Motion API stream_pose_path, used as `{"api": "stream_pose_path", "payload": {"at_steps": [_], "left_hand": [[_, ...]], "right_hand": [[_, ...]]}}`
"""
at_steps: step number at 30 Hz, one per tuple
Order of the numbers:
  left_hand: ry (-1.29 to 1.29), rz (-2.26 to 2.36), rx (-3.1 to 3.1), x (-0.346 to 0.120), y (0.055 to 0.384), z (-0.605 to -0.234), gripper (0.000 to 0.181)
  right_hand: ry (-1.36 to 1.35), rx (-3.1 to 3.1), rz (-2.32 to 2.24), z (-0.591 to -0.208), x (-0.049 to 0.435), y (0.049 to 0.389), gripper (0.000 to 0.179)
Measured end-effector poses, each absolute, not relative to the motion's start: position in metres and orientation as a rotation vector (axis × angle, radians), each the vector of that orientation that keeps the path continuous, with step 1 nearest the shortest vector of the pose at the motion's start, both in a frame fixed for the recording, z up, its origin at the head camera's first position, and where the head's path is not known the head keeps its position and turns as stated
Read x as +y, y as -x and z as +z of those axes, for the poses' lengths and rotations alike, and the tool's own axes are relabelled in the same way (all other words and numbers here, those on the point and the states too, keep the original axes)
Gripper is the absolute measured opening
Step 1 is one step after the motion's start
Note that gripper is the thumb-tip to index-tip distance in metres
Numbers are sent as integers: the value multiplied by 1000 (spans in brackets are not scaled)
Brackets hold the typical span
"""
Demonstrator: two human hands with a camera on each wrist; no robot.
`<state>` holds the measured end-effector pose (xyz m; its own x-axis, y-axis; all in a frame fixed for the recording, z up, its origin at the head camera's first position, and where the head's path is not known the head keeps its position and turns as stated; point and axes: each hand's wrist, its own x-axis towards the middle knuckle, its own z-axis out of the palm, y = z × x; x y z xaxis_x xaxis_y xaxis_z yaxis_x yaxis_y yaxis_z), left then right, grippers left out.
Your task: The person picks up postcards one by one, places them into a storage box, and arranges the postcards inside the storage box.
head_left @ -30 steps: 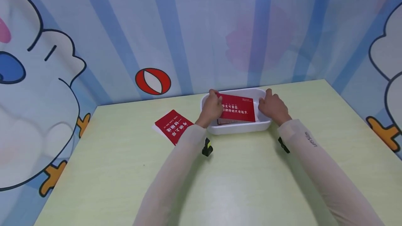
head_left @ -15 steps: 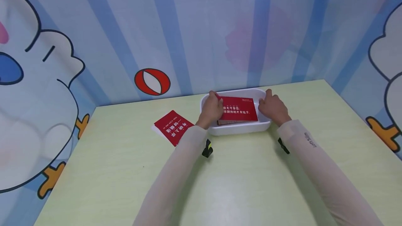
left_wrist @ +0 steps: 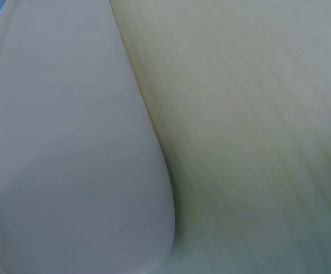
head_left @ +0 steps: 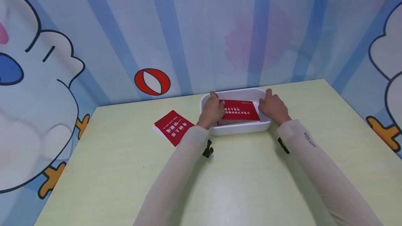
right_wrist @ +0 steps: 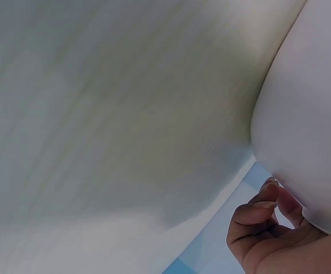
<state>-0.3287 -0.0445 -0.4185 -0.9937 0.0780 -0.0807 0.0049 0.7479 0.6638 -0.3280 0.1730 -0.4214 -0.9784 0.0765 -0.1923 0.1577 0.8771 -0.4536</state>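
Observation:
A white plastic tray (head_left: pixel 243 128) stands at the far edge of the table. My left hand (head_left: pixel 211 111) grips its left end, thumb over the rim and fingers outside. At the opposite end my right hand (head_left: pixel 274 107) holds the rim; the right wrist view shows its curled fingers (right_wrist: pixel 254 222) at the tray wall (right_wrist: pixel 308 114). Inside lies a red card (head_left: pixel 240 110) with white characters, its left part behind my left thumb. A paler strip shows under the card's front edge. The left wrist view has the tray's outer wall (left_wrist: pixel 79 137) but not the hand.
Left of the tray, a second red card (head_left: pixel 173 127) with white characters lies on a white sheet, partly behind my left sleeve. The pale table (head_left: pixel 251 177) meets a blue striped backdrop (head_left: pixel 207 37) with cartoon figures right behind the tray.
The red card in the tray has slid down and toward me, and lies lower inside. Both hands stay at the tray's ends; the left has shifted only slightly.

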Motion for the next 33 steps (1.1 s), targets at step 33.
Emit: {"api": "stream_pose_path", "payload": {"at_steps": [33], "left_hand": [[117, 696, 2787, -39, 325, -417, 69]], "right_hand": [[-202, 2885, -721, -423, 171, 329, 61]]}}
